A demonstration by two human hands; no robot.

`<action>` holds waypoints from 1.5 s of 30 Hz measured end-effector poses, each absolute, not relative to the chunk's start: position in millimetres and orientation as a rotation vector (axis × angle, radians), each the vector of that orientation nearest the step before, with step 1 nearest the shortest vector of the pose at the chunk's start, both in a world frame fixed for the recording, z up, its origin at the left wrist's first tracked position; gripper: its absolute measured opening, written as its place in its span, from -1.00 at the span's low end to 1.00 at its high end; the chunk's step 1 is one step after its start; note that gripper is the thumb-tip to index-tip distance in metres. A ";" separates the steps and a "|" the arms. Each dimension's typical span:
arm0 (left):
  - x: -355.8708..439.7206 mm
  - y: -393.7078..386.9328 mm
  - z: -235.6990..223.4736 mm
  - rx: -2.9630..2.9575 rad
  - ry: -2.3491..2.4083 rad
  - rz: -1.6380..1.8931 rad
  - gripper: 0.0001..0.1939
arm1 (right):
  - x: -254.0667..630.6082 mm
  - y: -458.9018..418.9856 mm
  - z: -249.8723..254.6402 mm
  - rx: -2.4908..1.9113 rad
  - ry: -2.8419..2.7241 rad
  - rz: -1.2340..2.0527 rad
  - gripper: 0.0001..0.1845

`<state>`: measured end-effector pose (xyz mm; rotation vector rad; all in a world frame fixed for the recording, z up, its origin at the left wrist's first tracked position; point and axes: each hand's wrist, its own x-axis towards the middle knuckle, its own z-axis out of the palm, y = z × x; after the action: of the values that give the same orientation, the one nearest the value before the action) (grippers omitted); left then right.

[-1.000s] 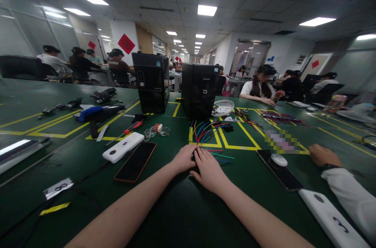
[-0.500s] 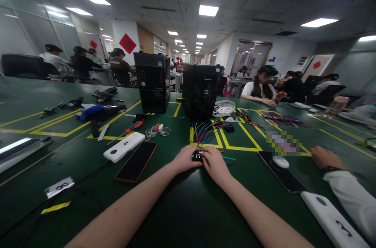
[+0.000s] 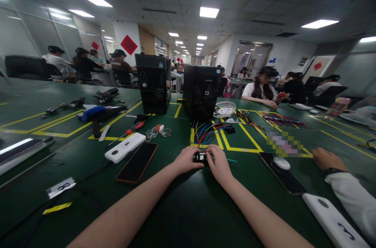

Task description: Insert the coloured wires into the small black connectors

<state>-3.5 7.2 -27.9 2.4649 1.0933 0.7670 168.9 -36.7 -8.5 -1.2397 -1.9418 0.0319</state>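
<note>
Just above the table, a small black part with white patches (image 3: 201, 157) sits between my two hands. My left hand (image 3: 188, 158) grips its left side with thumb and fingers. On the opposite side, my right hand (image 3: 216, 161) has its fingers curled against the part. Its exact kind is too small to make out. A green wire end (image 3: 232, 160) pokes out beside my right hand. Just beyond my fingers lies a fanned bundle of red, blue and green wires (image 3: 205, 132).
Two black computer cases (image 3: 153, 83) stand behind the wires. To the left are a phone (image 3: 137, 162), a white power bank (image 3: 125, 148), glasses (image 3: 158, 133) and a red-handled screwdriver (image 3: 135, 127). Another phone (image 3: 282, 173) and a co-worker's hand (image 3: 327, 159) are at right.
My right hand has shifted slightly right, away from my left, so more of the black part shows between them. The view has moved a little.
</note>
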 end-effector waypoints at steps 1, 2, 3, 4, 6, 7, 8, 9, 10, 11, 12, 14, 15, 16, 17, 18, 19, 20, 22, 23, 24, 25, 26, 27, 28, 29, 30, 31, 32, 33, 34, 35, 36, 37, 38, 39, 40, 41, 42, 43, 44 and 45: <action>-3.5 7.2 -27.8 2.462 1.095 0.768 -0.53 | 169.3 -38.6 -6.6 -1.221 -1.977 0.026 -0.85; -3.3 7.3 -27.7 2.459 1.100 0.769 -0.55 | 169.2 -40.6 -4.9 -1.193 -2.030 0.026 -0.87; -3.0 7.5 -27.7 2.456 1.105 0.772 -0.58 | 168.7 -42.7 -3.3 -1.156 -2.095 0.026 -0.88; -2.7 7.9 -27.8 2.454 1.108 0.776 -0.61 | 168.0 -44.6 -1.9 -1.116 -2.163 0.023 -0.88; -1.9 9.0 -28.6 2.452 1.112 0.781 -0.63 | 166.8 -46.8 0.4 -1.054 -2.264 0.003 -0.88; -1.7 9.6 -29.2 2.450 1.114 0.783 -0.63 | 167.1 -46.9 1.2 -1.046 -2.284 -0.012 -0.88; -1.6 10.0 -29.7 2.446 1.116 0.784 -0.62 | 168.2 -46.2 1.7 -1.054 -2.282 -0.026 -0.87; -1.6 10.2 -30.1 2.442 1.118 0.787 -0.61 | 170.4 -44.7 1.9 -1.075 -2.260 -0.036 -0.86; -1.7 10.1 -30.3 2.437 1.119 0.790 -0.59 | 173.6 -42.5 1.6 -1.102 -2.232 -0.042 -0.85; -2.0 9.8 -30.1 2.432 1.119 0.793 -0.57 | 177.5 -39.7 0.9 -1.129 -2.208 -0.044 -0.83; -2.3 9.3 -29.7 2.428 1.121 0.794 -0.55 | 181.8 -36.5 -0.3 -1.156 -2.196 -0.045 -0.83; -2.9 7.9 -28.2 2.423 1.125 0.784 -0.53 | 190.0 -30.1 -3.8 -1.204 -2.212 -0.040 -0.81; -3.1 7.3 -27.4 2.420 1.130 0.774 -0.53 | 193.1 -27.3 -5.8 -1.227 -2.228 -0.034 -0.80; -3.2 6.8 -26.7 2.417 1.135 0.765 -0.53 | 195.2 -25.0 -7.9 -1.247 -2.243 -0.025 -0.80; -3.3 6.4 -26.2 2.416 1.138 0.759 -0.53 | 196.3 -23.3 -9.7 -1.264 -2.253 -0.017 -0.80; -3.3 6.3 -25.9 2.415 1.139 0.755 -0.53 | 196.5 -22.1 -11.3 -1.277 -2.258 -0.012 -0.80; -3.2 6.2 -25.7 2.414 1.142 0.752 -0.52 | 195.9 -21.5 -12.5 -1.284 -2.259 -0.010 -0.80; -3.1 6.3 -25.7 2.416 1.142 0.749 -0.52 | 194.8 -21.3 -13.2 -1.287 -2.259 -0.014 -0.80; -2.9 6.6 -25.8 2.423 1.140 0.745 -0.52 | 192.2 -21.8 -13.9 -1.285 -2.256 -0.025 -0.82; -2.8 6.6 -25.7 2.426 1.139 0.741 -0.52 | 191.0 -22.2 -13.9 -1.282 -2.251 -0.026 -0.83; -2.7 6.6 -25.5 2.427 1.140 0.736 -0.52 | 190.0 -22.7 -14.0 -1.279 -2.242 -0.021 -0.84; -2.7 6.5 -25.1 2.428 1.140 0.731 -0.52 | 189.3 -23.0 -14.1 -1.277 -2.228 -0.009 -0.85; -2.7 6.3 -24.6 2.427 1.141 0.728 -0.52 | 188.8 -23.2 -14.3 -1.273 -2.209 0.008 -0.85; -2.7 6.0 -24.0 2.425 1.141 0.726 -0.53 | 188.5 -23.3 -14.6 -1.268 -2.190 0.031 -0.85; -2.8 5.7 -23.6 2.424 1.139 0.726 -0.53 | 188.5 -23.1 -14.9 -1.266 -2.165 0.056 -0.86; -2.8 5.5 -23.2 2.422 1.137 0.727 -0.53 | 188.9 -22.8 -15.0 -1.275 -2.129 0.081 -0.86; -3.0 5.2 -23.1 2.421 1.134 0.729 -0.52 | 189.6 -22.4 -14.9 -1.294 -2.081 0.100 -0.86; -3.1 5.1 -23.2 2.419 1.133 0.732 -0.52 | 190.6 -22.1 -14.6 -1.318 -2.026 0.114 -0.86; -3.2 5.0 -23.5 2.418 1.135 0.734 -0.51 | 191.7 -22.0 -13.9 -1.340 -1.974 0.121 -0.86; -3.3 5.1 -23.9 2.417 1.138 0.736 -0.50 | 192.7 -22.4 -13.0 -1.353 -1.935 0.124 -0.86; -3.3 5.2 -24.5 2.417 1.142 0.741 -0.50 | 193.4 -23.4 -11.9 -1.352 -1.926 0.127 -0.86; -3.4 5.4 -25.1 2.418 1.144 0.745 -0.50 | 193.4 -25.1 -10.4 -1.336 -1.953 0.133 -0.86; -3.3 5.8 -25.8 2.420 1.144 0.748 -0.51 | 192.5 -27.5 -8.8 -1.310 -2.007 0.143 -0.88; -3.3 6.2 -26.5 2.425 1.142 0.753 -0.52 | 190.7 -30.6 -6.9 -1.276 -2.079 0.156 -0.89; -3.2 6.8 -27.3 2.432 1.137 0.759 -0.53 | 188.0 -34.0 -5.0 -1.235 -2.158 0.171 -0.90; -3.0 7.4 -28.0 2.440 1.128 0.765 -0.55 | 184.7 -37.6 -3.0 -1.188 -2.233 0.183 -0.91; -2.9 8.1 -28.8 2.450 1.120 0.773 -0.57 | 181.1 -41.0 -1.2 -1.140 -2.294 0.192 -0.90; -2.7 8.8 -29.6 2.459 1.111 0.779 -0.58 | 177.7 -43.8 0.4 -1.099 -2.336 0.195 -0.90; -2.5 9.4 -30.4 2.465 1.106 0.786 -0.59 | 174.9 -45.9 1.5 -1.072 -2.358 0.193 -0.89; -2.3 9.8 -31.1 2.469 1.102 0.792 -0.59 | 173.0 -46.9 2.1 -1.065 -2.357 0.186 -0.87; -2.2 9.9 -31.6 2.469 1.101 0.797 -0.59 | 172.1 -47.0 2.2 -1.077 -2.334 0.174 -0.85; -2.2 9.8 -31.8 2.467 1.101 0.804 -0.59 | 172.0 -46.2 1.7 -1.100 -2.295 0.158 -0.84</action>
<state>-2.2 9.8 -31.8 2.4671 1.1009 0.8041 172.0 -46.2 1.7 -1.0999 -2.2953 0.1579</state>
